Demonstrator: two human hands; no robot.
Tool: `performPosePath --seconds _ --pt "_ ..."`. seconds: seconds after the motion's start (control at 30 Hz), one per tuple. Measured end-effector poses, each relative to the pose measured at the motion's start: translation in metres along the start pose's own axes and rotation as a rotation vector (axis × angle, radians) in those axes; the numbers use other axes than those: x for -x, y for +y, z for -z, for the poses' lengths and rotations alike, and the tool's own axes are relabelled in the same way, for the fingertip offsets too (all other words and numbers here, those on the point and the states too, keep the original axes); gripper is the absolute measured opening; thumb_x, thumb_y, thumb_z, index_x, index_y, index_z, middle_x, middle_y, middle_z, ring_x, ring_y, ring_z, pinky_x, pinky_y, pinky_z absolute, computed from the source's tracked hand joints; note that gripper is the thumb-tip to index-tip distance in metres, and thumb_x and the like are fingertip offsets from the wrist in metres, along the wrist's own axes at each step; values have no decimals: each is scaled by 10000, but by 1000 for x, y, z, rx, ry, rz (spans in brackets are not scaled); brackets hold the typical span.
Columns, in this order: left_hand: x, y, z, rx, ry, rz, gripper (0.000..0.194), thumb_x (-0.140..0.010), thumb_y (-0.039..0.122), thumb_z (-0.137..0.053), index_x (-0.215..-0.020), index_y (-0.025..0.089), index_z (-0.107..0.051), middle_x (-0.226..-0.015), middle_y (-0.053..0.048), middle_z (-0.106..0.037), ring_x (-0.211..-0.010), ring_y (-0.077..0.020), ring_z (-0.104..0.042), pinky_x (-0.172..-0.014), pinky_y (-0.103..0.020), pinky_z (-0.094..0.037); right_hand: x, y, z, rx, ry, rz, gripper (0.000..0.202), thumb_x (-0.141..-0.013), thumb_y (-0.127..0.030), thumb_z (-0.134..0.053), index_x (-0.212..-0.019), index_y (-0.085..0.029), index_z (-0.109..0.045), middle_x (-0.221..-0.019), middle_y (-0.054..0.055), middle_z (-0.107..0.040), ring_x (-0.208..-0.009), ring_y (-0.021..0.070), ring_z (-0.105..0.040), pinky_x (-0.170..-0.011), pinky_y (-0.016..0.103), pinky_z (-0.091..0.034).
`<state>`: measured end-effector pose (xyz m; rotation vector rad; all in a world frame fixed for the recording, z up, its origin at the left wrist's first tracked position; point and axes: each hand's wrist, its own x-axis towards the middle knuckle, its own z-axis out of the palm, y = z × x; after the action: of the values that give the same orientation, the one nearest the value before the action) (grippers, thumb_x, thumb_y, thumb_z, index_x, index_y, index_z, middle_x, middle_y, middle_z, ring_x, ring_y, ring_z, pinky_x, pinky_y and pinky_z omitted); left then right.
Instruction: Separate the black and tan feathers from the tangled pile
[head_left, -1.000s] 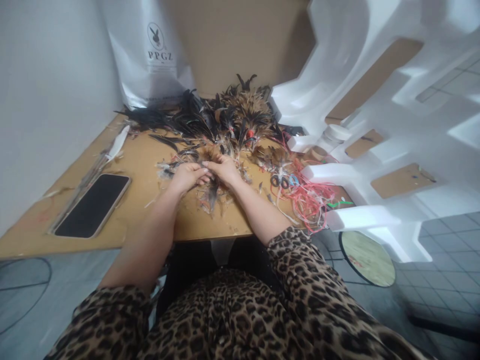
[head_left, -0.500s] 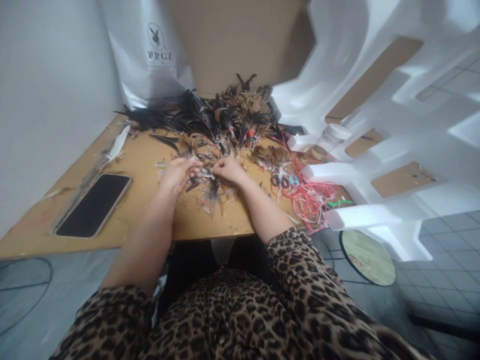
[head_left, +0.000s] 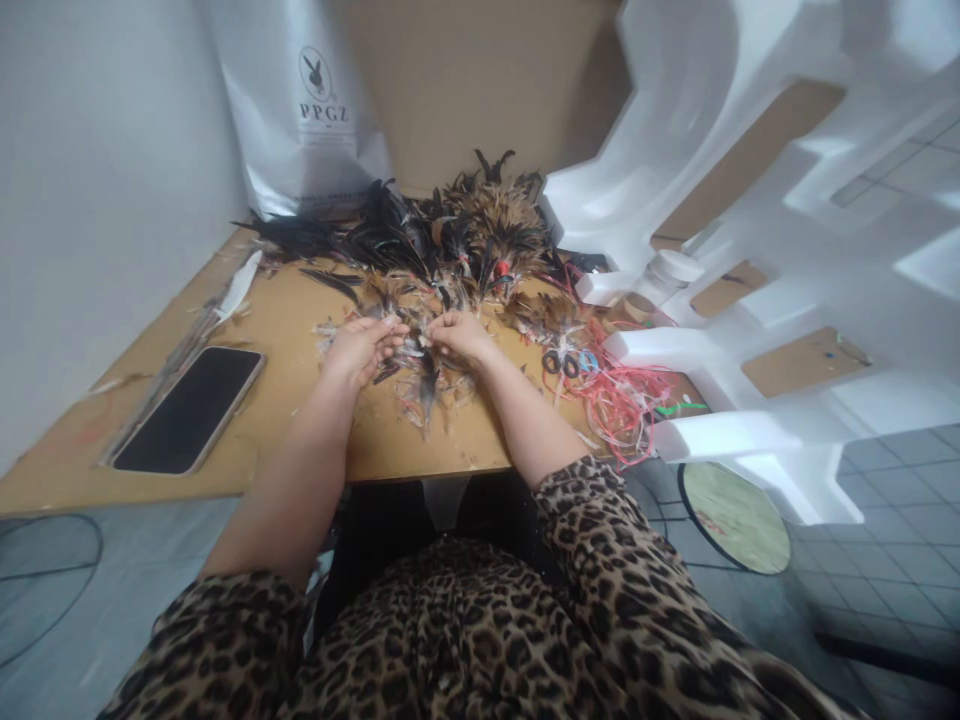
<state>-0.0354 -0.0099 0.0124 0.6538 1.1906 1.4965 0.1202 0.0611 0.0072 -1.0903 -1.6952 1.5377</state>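
My left hand (head_left: 365, 350) is over the work table, its thumb and fingers drawn together in a pinch. What lies between them is too small to make out. Just to the right, my right hand (head_left: 459, 336) pinches what looks like a small feather, with a pale bit at the fingertips. A short gap separates the two hands. Beneath and between them lies a loose scatter of small grey and brown feathers (head_left: 426, 385). Beyond my fingers, a large heap of black and brown feathers (head_left: 405, 235) spreads across the back of the table.
A phone (head_left: 191, 410) and a white feather (head_left: 241, 287) lie on the left. To the right are scissors (head_left: 561, 363), tangled pink string (head_left: 619, 405), a brown feather bunch (head_left: 544, 312) and a white-lidded jar (head_left: 671, 270). White foam (head_left: 720, 435) borders the right; a silver bag (head_left: 300, 150) stands behind.
My right hand's fingers have shifted slightly and a pale bit now shows at their tips. My left hand stays nearly in place, still pinched. The view has moved very little.
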Motion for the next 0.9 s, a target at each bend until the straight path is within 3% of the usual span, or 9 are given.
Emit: performPosePath --seconds 0.1,0.23,0.43,0.67,0.9 --pt "0 -2 -1 -10 -14 30 111 -737 181 -667 -757 74 -646 -736 -77 -699 -506 -46 -591 -412 -109 -406 -2 0 -1 -243 -33 -8 194 -579 -287 -672 -676 -145 -582 -593 -12 -623 -363 31 -360 -360 182 -202" --pt "2 -5 -2 -30 -36 78 120 -724 180 -683 -748 73 -633 -753 -97 -702 -525 -60 -612 -428 -116 -421 -1 -2 -5 -388 -26 22 293 -540 -330 -745 -694 -161 -561 -468 -68 -508 -360 26 -304 -358 173 -155" --pt "5 -6 -6 15 -77 105 119 -722 156 -682 -679 77 -604 -726 -95 -698 -516 -64 -613 -424 -118 -427 2 -3 -15 -416 10 74 317 -564 -375 -744 -700 -174 -541 -369 -110 -366 -342 29 -243 -372 188 -134" --pt "7 -5 -7 5 -136 112 86 -726 136 -671 -698 62 -635 -651 -74 -668 -468 -46 -571 -412 -111 -404 3 -2 -24 -342 64 106 304 -572 -363 -722 -726 -155 -563 -505 -77 -503 -438 33 -369 -441 178 -254" --pt "4 -8 -3 -50 -138 57 148 -701 190 -698 -629 85 -623 -539 -33 -592 -446 -37 -516 -433 -118 -393 7 -4 -22 -335 -4 63 369 -565 -426 -741 -765 -155 -588 -462 -92 -430 -411 30 -307 -419 188 -199"
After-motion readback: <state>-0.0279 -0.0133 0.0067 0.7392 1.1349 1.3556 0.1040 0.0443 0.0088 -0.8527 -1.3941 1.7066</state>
